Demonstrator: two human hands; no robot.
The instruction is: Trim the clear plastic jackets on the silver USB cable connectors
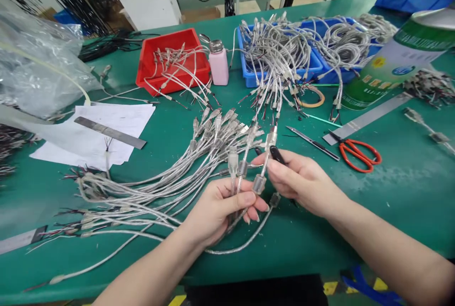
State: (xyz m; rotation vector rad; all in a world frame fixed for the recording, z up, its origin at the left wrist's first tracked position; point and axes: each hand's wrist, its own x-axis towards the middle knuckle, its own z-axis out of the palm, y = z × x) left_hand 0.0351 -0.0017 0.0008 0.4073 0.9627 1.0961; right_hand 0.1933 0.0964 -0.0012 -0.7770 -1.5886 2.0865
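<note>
Head view: I'm seeing left hand gripping clear cables above the counter, right hand pinching one alongside a black tool, and I'm advising steadying that cable's grey bead against twist.

Green table under cables, red tray, scissors.

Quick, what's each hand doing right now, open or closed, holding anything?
Left hand: closed, holding several clear cables.
Right hand: closed on a partly hidden black object, beside one of those cables.
</note>
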